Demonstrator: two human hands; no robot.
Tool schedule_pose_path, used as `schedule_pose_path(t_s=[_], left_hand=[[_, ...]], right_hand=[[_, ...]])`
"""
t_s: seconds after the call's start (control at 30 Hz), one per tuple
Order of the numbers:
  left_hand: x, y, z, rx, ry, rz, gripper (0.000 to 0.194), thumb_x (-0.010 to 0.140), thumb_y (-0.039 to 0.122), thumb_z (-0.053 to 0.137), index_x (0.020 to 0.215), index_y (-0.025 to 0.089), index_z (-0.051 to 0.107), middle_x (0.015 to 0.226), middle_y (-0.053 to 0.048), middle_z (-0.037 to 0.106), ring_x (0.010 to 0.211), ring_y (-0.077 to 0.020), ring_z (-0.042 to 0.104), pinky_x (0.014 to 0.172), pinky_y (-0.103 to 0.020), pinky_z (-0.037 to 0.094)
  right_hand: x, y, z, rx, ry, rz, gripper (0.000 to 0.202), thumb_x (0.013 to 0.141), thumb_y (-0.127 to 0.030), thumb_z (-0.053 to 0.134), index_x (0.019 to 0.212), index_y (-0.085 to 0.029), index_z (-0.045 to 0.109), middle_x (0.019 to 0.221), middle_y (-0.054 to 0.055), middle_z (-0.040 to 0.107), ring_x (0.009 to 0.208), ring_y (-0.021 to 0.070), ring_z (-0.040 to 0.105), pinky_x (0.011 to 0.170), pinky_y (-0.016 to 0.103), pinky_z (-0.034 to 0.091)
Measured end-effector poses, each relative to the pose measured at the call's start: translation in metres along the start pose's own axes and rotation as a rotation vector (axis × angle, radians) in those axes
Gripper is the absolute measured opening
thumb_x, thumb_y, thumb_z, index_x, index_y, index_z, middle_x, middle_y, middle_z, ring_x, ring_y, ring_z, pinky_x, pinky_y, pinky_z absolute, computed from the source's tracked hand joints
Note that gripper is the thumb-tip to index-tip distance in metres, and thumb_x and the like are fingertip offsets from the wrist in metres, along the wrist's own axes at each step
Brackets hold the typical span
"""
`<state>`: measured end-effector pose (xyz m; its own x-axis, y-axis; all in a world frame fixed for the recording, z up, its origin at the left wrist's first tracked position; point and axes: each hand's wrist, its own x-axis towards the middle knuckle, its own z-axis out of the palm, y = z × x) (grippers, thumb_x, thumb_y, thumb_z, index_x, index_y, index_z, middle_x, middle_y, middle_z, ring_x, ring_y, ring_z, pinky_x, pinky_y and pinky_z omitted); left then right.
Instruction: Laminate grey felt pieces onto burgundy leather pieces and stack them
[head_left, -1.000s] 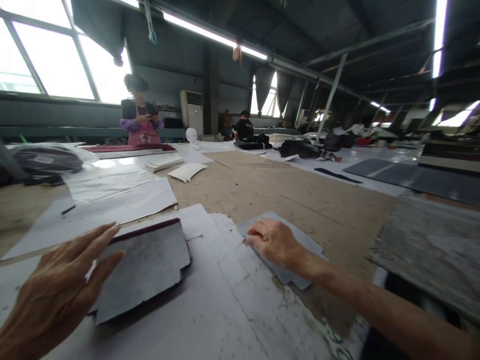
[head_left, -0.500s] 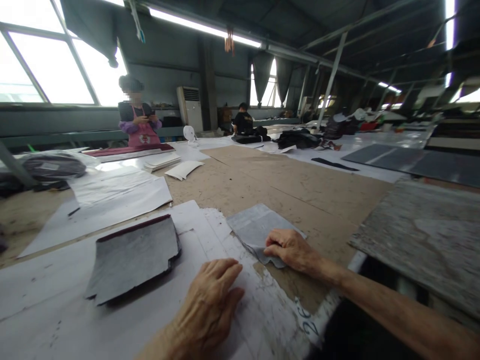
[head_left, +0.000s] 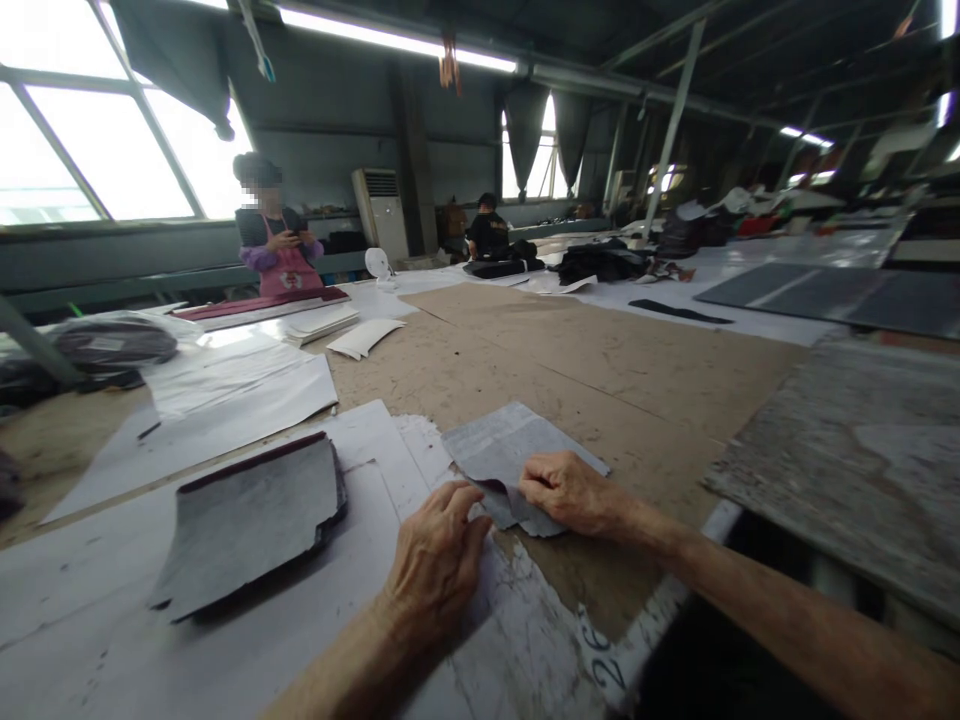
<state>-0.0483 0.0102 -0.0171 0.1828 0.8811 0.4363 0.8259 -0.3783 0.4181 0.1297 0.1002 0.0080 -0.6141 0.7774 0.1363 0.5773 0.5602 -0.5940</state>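
Note:
A thin grey fabric piece [head_left: 517, 435] lies on the brown board in front of me. My right hand [head_left: 574, 492] pinches its near part, and the edge there is lifted in a dark fold. My left hand [head_left: 441, 545] is at the left near corner of this piece, thumb and fingers slightly apart; whether the fingertips touch the cloth is hard to see. On the white paper to the left rests a stack of grey fabric pieces [head_left: 255, 525], with a dark red strip along its far edge and dark layers under it.
White paper sheets [head_left: 67, 570] cover the near left. Brown board [head_left: 525, 350] stretches across the middle. A grey mottled slab [head_left: 847, 440] stands at right beside a dark gap. Cream sheets [head_left: 322, 322] lie farther back. Beyond the table, a person in a pink apron [head_left: 289, 270] holds a phone.
My left hand has moved forward and right, up to the grey piece's near corner. My right hand has shifted slightly left, raising a fold in the piece's near edge.

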Motion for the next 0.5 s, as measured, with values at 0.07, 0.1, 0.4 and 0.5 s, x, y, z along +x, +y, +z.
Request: schedule_pose_path(t_s=[0.07,0.1,0.4,0.5], left_hand=[[0.006,-0.002,0.001,0.041,-0.012,-0.023,0.022,0.087,0.021,0.039,0.104,0.018,0.052,0.103,-0.008,0.059,0.095,-0.0188,0.056,0.083,-0.033,0.047],[0.01,-0.002,0.001,0.065,-0.028,-0.028,0.021,0.087,0.022,0.04,0.102,0.018,0.054,0.102,-0.007,0.06,0.095,-0.0194,0.056,0.082,-0.033,0.047],[0.029,-0.001,-0.001,0.285,-0.091,-0.118,0.02,0.086,0.027,0.041,0.099,0.019,0.055,0.109,-0.009,0.057,0.095,-0.0245,0.054,0.078,-0.036,0.046],[0.028,-0.001,0.001,0.312,-0.118,-0.134,0.021,0.085,0.03,0.044,0.102,0.021,0.053,0.11,-0.007,0.056,0.095,-0.0226,0.054,0.078,-0.034,0.045]], right_hand=[[-0.001,0.001,0.001,0.044,0.017,0.018,0.027,0.082,-0.026,0.05,0.057,-0.016,0.047,0.061,-0.003,0.049,0.062,0.0118,0.047,0.062,0.025,0.037],[-0.002,0.001,0.001,0.069,0.027,0.029,0.025,0.081,-0.025,0.048,0.057,-0.016,0.047,0.061,-0.003,0.049,0.063,0.0121,0.047,0.061,0.025,0.035],[0.003,0.012,-0.012,0.405,0.057,0.213,0.027,0.082,-0.036,0.047,0.065,-0.016,0.051,0.054,-0.004,0.047,0.048,0.0095,0.043,0.046,0.023,0.033],[0.009,0.02,-0.035,0.504,0.162,0.308,0.029,0.088,-0.036,0.045,0.079,-0.012,0.057,0.069,0.0,0.057,0.06,0.0113,0.055,0.056,0.025,0.045]])
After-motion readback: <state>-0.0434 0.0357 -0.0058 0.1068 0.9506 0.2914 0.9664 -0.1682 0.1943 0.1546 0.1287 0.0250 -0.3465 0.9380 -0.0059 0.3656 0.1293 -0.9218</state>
